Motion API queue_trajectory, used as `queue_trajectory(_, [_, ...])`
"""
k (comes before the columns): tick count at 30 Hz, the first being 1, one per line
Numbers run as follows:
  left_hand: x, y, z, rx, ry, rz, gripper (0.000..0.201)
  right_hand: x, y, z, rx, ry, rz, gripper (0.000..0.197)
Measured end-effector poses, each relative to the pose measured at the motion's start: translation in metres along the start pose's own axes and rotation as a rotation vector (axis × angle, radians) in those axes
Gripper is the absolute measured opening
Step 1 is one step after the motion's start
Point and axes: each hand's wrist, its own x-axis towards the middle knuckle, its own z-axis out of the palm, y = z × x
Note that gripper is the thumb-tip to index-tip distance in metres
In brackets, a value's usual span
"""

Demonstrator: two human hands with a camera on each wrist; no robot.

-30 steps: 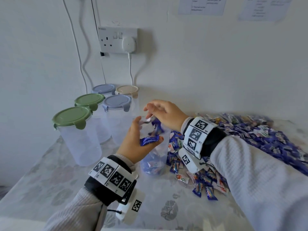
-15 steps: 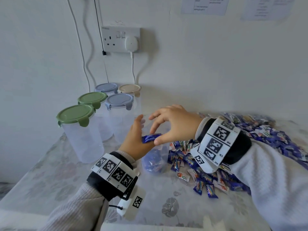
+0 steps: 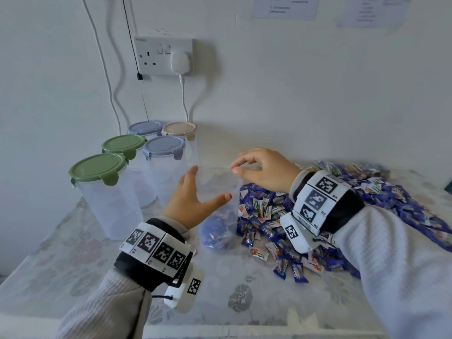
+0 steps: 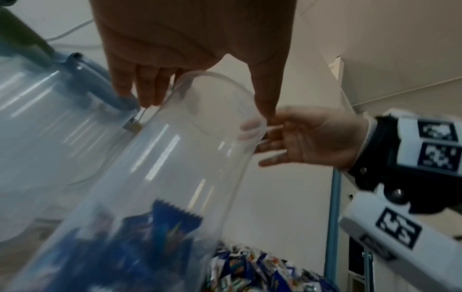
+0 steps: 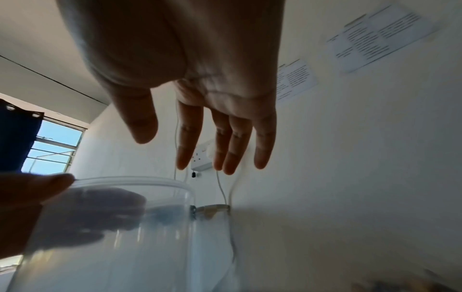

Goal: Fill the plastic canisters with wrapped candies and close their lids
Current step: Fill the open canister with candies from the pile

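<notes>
**A:** Where is the open canister [image 3: 217,192]?

**B:** It stands on the table [image 3: 73,253] without a lid, between the two hands, with blue wrapped candies [image 4: 160,233] heaped in its bottom part. The upper part is clear and empty.

**A:** What is the left hand [image 3: 193,204] doing with it?

**B:** It wraps the canister's upper wall. The thumb lies across the near side just below the rim, and the fingers [image 4: 147,87] curve round the far side, so it grasps the canister.

**A:** And the right hand [image 3: 264,172]?

**B:** It is at the rim on the right side, palm down, holding nothing. In the right wrist view the fingers [image 5: 190,138] are nearly straight and spread, hanging above the opening. In the head view the fingertips sit at the rim's edge; whether they touch it, I cannot tell.

**A:** What lies around the canister?

**B:** Just to its right, a loose pile of candies [image 3: 269,216] spreads over the table under the right wrist and runs back toward the wall. To its left stand five lidded canisters close together: two with green lids [image 3: 97,168], two with blue lids [image 3: 163,146], and one with a beige lid [image 3: 179,128] at the back. A wall socket [image 3: 162,55] with a white plug sits above them.
</notes>
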Motion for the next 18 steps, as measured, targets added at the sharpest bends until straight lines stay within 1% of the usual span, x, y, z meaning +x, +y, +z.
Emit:
queue_trajectory(1, [0.000,0.003,-0.001,0.110,0.021,-0.006,0.099,-0.006,0.008,-0.002,0.008,0.005,0.027,0.024])
queue_trajectory(2, [-0.002,0.007,0.000,0.189,0.063,0.021,0.096,-0.014,0.017,-0.005,0.016,0.003,0.054,0.028])
queue_trajectory(3, [-0.005,0.012,0.002,0.234,0.128,0.090,0.091,-0.023,0.029,-0.007,0.018,-0.003,0.085,0.032])
queue_trajectory(5, [-0.015,0.025,0.012,0.259,0.279,0.326,0.074,-0.044,0.057,-0.010,-0.014,-0.037,0.174,0.037])
queue_trajectory(6, [-0.021,0.034,0.020,0.241,0.322,0.434,0.064,-0.056,0.072,-0.011,-0.052,-0.064,0.221,0.037])
queue_trajectory(7, [-0.026,0.041,0.031,0.204,0.308,0.515,0.057,-0.068,0.090,-0.013,-0.098,-0.099,0.274,0.039])
queue_trajectory(8, [-0.030,0.048,0.044,0.168,0.228,0.568,0.052,-0.080,0.105,-0.015,-0.158,-0.150,0.352,0.043])
queue_trajectory(9, [-0.033,0.054,0.058,0.141,0.111,0.584,0.049,-0.090,0.121,-0.018,-0.226,-0.204,0.438,0.053])
queue_trajectory(10, [-0.033,0.057,0.073,0.131,-0.018,0.570,0.048,-0.101,0.133,-0.021,-0.306,-0.257,0.533,0.068])
queue_trajectory(11, [-0.032,0.058,0.090,0.146,-0.145,0.526,0.050,-0.109,0.145,-0.025,-0.382,-0.294,0.617,0.080])
queue_trajectory(12, [-0.027,0.056,0.108,0.194,-0.260,0.448,0.056,-0.116,0.152,-0.028,-0.442,-0.318,0.690,0.084])
queue_trajectory(14, [-0.014,0.053,0.138,0.356,-0.468,0.258,0.075,-0.128,0.165,-0.032,-0.451,-0.327,0.791,0.087])
queue_trajectory(15, [-0.007,0.052,0.150,0.435,-0.537,0.179,0.084,-0.132,0.170,-0.033,-0.423,-0.331,0.820,0.094])
queue_trajectory(16, [0.000,0.049,0.161,0.501,-0.577,0.117,0.090,-0.133,0.170,-0.033,-0.400,-0.338,0.838,0.102])
queue_trajectory(18, [0.011,0.046,0.179,0.566,-0.613,0.040,0.095,-0.133,0.174,-0.029,-0.365,-0.346,0.858,0.112])
